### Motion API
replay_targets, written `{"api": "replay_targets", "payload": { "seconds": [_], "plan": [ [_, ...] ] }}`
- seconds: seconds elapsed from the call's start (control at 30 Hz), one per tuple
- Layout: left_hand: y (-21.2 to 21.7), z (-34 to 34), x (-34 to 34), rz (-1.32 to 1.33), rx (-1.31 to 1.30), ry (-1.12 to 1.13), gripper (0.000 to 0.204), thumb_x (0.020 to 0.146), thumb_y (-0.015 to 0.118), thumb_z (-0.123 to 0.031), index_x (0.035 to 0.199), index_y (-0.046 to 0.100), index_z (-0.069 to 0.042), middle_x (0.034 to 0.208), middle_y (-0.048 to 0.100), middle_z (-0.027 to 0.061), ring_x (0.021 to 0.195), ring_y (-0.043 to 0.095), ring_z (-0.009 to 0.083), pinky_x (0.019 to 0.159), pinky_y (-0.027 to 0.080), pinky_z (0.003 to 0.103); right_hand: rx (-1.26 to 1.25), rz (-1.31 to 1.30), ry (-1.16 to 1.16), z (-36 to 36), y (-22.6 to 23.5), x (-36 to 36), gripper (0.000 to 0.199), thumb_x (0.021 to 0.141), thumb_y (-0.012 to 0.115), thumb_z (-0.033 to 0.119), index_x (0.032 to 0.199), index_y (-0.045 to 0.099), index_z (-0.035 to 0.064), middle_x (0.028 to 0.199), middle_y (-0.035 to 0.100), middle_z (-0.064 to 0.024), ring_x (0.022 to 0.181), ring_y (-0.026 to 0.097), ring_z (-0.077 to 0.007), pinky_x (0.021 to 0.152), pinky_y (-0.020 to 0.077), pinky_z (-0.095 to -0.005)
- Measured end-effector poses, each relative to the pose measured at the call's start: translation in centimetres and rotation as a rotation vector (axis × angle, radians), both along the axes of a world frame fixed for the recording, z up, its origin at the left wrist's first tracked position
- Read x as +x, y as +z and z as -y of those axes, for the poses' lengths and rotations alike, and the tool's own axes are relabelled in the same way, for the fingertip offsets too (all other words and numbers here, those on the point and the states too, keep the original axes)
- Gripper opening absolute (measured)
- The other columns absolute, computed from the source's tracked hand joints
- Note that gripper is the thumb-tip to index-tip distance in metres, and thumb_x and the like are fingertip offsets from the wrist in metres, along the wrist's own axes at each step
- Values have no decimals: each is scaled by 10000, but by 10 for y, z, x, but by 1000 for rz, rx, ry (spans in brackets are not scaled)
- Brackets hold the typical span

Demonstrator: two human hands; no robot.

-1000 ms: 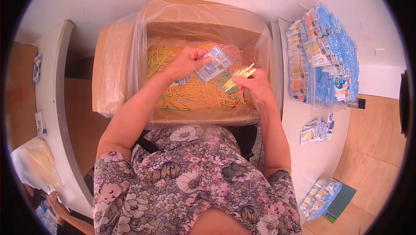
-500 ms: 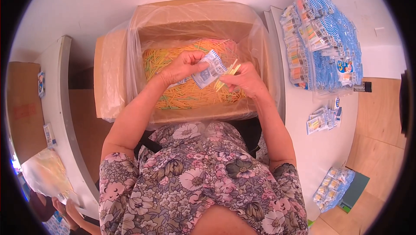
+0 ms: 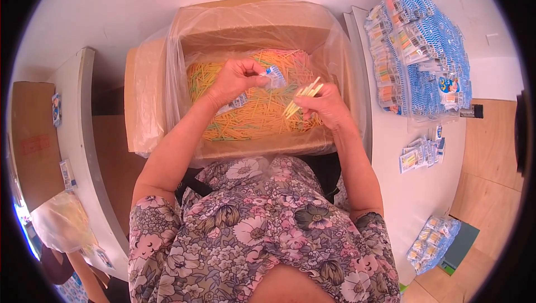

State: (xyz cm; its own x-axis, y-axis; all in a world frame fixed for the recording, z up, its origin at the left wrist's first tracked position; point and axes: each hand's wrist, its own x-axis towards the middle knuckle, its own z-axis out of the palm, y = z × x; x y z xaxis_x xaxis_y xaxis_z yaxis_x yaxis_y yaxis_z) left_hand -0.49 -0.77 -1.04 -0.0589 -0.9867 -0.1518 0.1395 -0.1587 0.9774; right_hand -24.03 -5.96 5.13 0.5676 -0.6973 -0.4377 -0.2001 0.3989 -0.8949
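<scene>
My left hand (image 3: pixel 237 82) pinches a small clear packet (image 3: pixel 274 77) with blue and white print between thumb and fingers. Several thin pale-yellow sticks (image 3: pixel 301 99) are gripped in a bundle by my right hand (image 3: pixel 328 108), slanting up to the right. Both hands are above a cardboard box (image 3: pixel 251 24) lined with clear plastic. Loose thin sticks (image 3: pixel 245 127) in orange, yellow, green and pink fill its bottom. Another blue-striped packet (image 3: pixel 240 102) shows beneath my left hand; whether it is held or lies on the sticks, I cannot tell.
On the white table (image 3: pixel 391 191) at the right rises a tall stack of filled packets (image 3: pixel 430 51). Nearer lie a few loose packets (image 3: pixel 420 155) and a bundled pack (image 3: pixel 432 244). Along the left stands a white panel (image 3: pixel 92 135); beyond it, another person's arm (image 3: pixel 86 278) shows.
My hands have moved apart; the bundle of sticks has shifted away from the packet and now points up more openly. At lower left, the other person's arm has moved.
</scene>
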Motion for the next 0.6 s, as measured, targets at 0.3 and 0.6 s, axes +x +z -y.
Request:
{"api": "replay_targets", "payload": {
  "seconds": [0.3, 0.6],
  "plan": [
    [12, -2, -4, 49, -97, -54, 122, 783, 673, -9, 902, 694, -14, 885, 680, 39, 788, 600, 74, 694, 481, 225, 58, 239, -140, 17, 32, 14, 106, 767, 721, 114, 796, 653, 37, 631, 606, -21, 494, 556, -82, 414, 437, -211],
    [18, -4, -7, 11, -51, -89, 149, 787, 665, -5, 934, 688, -7, 945, 685, 67, 850, 603, 92, 757, 488, 243, -126, 16, -176, 10, 35, 30, 127, 759, 729, 103, 831, 657, 27, 646, 603, -14, 518, 552, -78, 452, 432, -202]
  ]
}}
